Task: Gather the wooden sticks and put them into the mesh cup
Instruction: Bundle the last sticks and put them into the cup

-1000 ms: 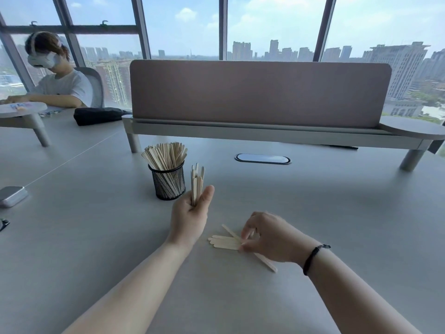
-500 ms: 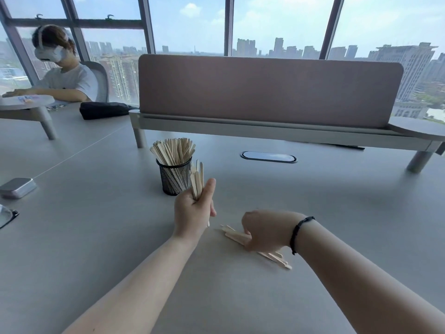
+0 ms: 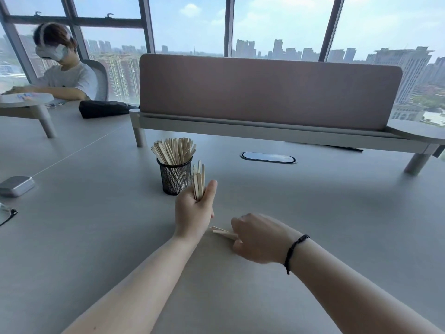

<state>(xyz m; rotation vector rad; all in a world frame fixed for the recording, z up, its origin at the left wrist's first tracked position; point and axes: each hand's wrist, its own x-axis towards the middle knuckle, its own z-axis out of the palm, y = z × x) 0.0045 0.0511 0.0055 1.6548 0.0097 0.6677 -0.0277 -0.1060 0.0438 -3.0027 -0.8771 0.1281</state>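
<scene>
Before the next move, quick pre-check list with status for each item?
1. Left hand grips its bundle of sticks upright: ok.
2. Right hand has hold of the last sticks on the table: cannot tell, the fingers are hidden under the hand.
3. No loose sticks elsewhere on the table: ok as far as visible; anything under the right hand is hidden.
4. Mesh cup stands upright, just beyond the left hand: ok.
5. Room in the cup for more: cannot tell, it already looks packed with sticks.
6. Path from the left hand to the cup's rim is unobstructed: ok.
</scene>
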